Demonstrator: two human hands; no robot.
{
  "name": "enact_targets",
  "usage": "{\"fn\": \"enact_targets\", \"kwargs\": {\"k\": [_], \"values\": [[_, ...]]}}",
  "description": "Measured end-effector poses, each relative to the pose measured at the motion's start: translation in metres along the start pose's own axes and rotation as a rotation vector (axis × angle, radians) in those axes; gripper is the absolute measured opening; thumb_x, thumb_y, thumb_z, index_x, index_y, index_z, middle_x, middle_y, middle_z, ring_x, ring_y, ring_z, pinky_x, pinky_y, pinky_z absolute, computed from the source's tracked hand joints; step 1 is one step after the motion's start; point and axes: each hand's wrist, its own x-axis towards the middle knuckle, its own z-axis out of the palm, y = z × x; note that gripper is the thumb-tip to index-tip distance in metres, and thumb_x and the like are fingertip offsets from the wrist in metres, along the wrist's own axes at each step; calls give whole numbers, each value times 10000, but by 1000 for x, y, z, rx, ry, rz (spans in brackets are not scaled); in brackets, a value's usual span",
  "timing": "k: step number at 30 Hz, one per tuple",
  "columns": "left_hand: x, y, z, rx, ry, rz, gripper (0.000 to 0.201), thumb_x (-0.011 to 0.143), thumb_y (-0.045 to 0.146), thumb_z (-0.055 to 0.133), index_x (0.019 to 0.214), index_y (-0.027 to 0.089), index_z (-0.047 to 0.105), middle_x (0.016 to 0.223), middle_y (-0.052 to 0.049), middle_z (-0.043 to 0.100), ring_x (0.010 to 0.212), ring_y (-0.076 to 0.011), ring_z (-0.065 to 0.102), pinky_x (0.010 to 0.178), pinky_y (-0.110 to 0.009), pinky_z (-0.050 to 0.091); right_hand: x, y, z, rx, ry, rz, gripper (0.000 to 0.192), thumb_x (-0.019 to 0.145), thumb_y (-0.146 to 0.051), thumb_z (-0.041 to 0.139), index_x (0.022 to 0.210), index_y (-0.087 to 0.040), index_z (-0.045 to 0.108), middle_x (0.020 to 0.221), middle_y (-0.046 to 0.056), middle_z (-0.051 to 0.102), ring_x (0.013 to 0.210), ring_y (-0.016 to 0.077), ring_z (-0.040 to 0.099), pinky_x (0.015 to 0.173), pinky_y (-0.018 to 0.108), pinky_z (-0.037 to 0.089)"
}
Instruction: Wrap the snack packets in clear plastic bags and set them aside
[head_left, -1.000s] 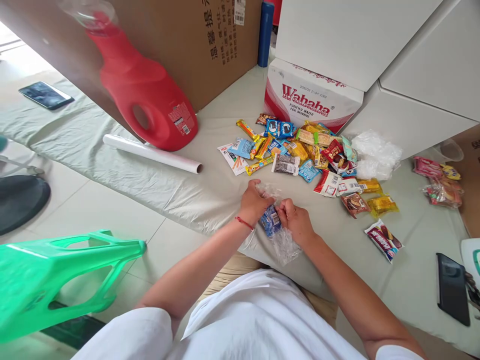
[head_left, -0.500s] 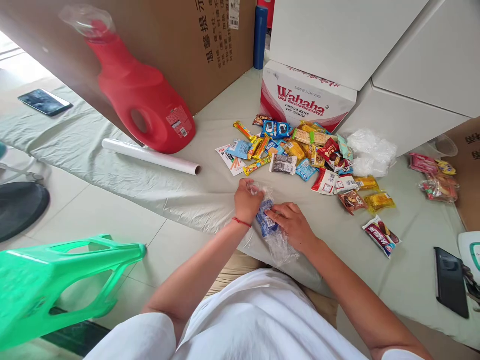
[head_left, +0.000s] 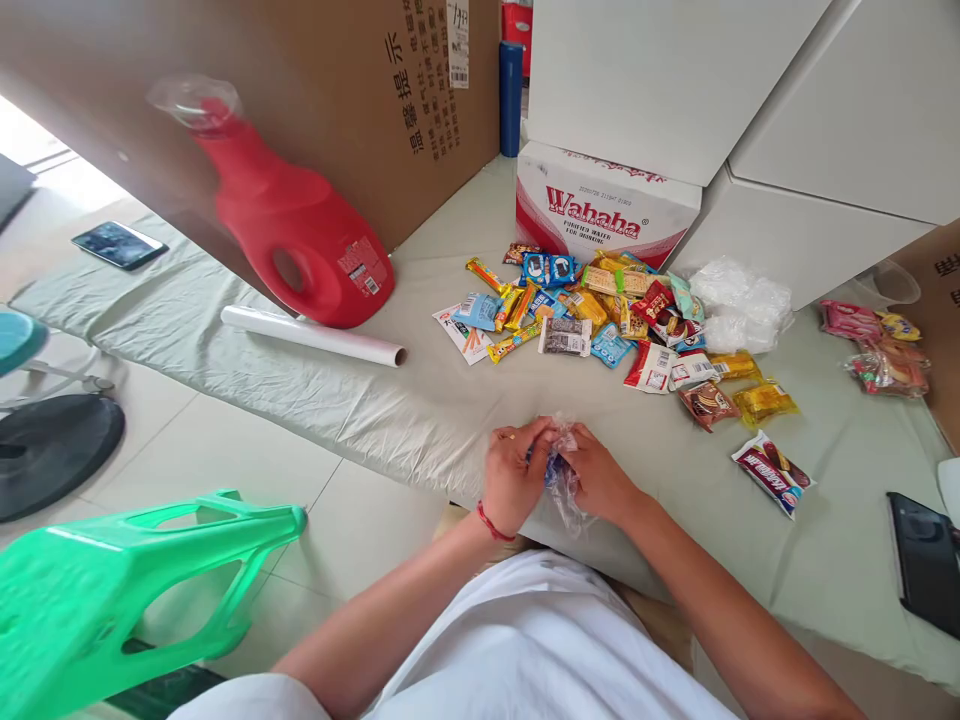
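Observation:
A clear plastic bag [head_left: 568, 500] with a blue packet [head_left: 555, 468] inside is held between my hands at the front edge of the cloth-covered surface. My left hand [head_left: 514, 475], with a red cord on the wrist, is closed on the bag's left and upper part. From the other side my right hand [head_left: 598, 478] grips the same bag, fingers curled close to the left ones. Most of the blue packet is hidden by fingers and crumpled film. Beyond my hands lies a pile of wrapped snacks [head_left: 566, 335].
A white roll [head_left: 315, 337] and a red jug [head_left: 300, 225] lie left. Behind the snacks stands a Wahaha carton [head_left: 600, 205]. Bundled clear bags [head_left: 739, 305], a snack packet [head_left: 772, 472] and a phone [head_left: 926, 560] are right. A green stool [head_left: 150, 580] stands on the floor.
My hands have come together over the bag, and the left has moved right and toward me. The blue packet is now more covered. The view has shifted slightly.

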Motion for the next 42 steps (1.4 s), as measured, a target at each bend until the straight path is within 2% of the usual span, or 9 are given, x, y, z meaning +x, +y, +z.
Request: {"fn": "enact_targets", "kwargs": {"k": [4, 7, 14, 18, 20, 24, 28, 35, 42], "values": [[-6, -14, 19, 76, 92, 43, 288, 974, 288, 558, 1245, 260, 653, 1018, -67, 769, 1071, -258, 668, 995, -493, 498, -6, 5, 6, 203, 64, 6, 598, 784, -1, 485, 1338, -191, 604, 1317, 127, 649, 1253, 260, 561, 1077, 467, 481], [-14, -28, 23, -20, 254, 26, 390, 923, 323, 638, 1294, 227, 566, 1030, -81, 689, 989, -242, 645, 889, -434, 548, -11, 8, 8, 225, 140, 89, 566, 865, -71, 505, 1412, -206, 554, 1412, 136, 599, 1334, 263, 521, 1130, 486, 441], [-24, -39, 24, 36, 318, 150, 663, 843, 295, 746, 1428, 205, 446, 1287, -149, 531, 1229, -300, 506, 1041, -495, 494, -10, 0, -5, 382, 518, 411, 386, 984, -266, 519, 1366, -279, 574, 1141, 65, 601, 935, 197, 603, 863, 375, 544], [-23, -36, 25, 23, 277, 170, 691, 878, 255, 685, 1493, 217, 372, 1366, -164, 492, 1285, -303, 498, 1068, -496, 478, 4, -13, -10, 302, 372, 323, 605, 954, -411, 649, 1519, -301, 458, 1260, 93, 560, 844, 180, 577, 776, 366, 550], [-23, -37, 24, 20, 248, 186, 638, 888, 243, 662, 1465, 224, 390, 1333, -148, 532, 1245, -291, 541, 1048, -486, 487, 10, -17, -10, 234, 334, 246, 456, 951, -385, 670, 1394, -305, 599, 1263, 89, 578, 897, 191, 589, 825, 384, 546], [-24, -36, 24, 13, 205, 104, 456, 867, 238, 670, 1286, 220, 492, 1177, -98, 613, 1091, -261, 620, 975, -457, 507, 9, -23, -12, 93, 380, 102, 166, 1002, -237, 590, 1045, -266, 747, 931, 51, 644, 885, 203, 564, 783, 363, 511], [-20, -32, 22, -54, 214, -65, 410, 826, 254, 694, 1197, 215, 524, 1142, -95, 622, 1043, -262, 624, 921, -444, 513, -6, -25, -7, -29, 311, -43, 219, 993, -143, 575, 1136, -237, 711, 909, 52, 663, 824, 200, 511, 710, 331, 493], [-5, -32, -14, -208, -61, -148, 433, 836, 287, 593, 1263, 222, 560, 1239, -99, 647, 1158, -287, 603, 1013, -479, 471, -24, -9, 26, -120, 280, -36, 384, 975, -83, 541, 1317, -230, 635, 1021, 93, 701, 854, 234, 532, 733, 373, 527], [5, -19, -18, 196, -108, -208, 353, 765, 456, 756, 1011, 215, 677, 1154, -131, 659, 1174, -393, 525, 984, -563, 425, -28, -11, 19, -8, 312, 54, 387, 989, -122, 503, 1293, -290, 675, 1020, 79, 693, 903, 240, 568, 807, 419, 541]]}}
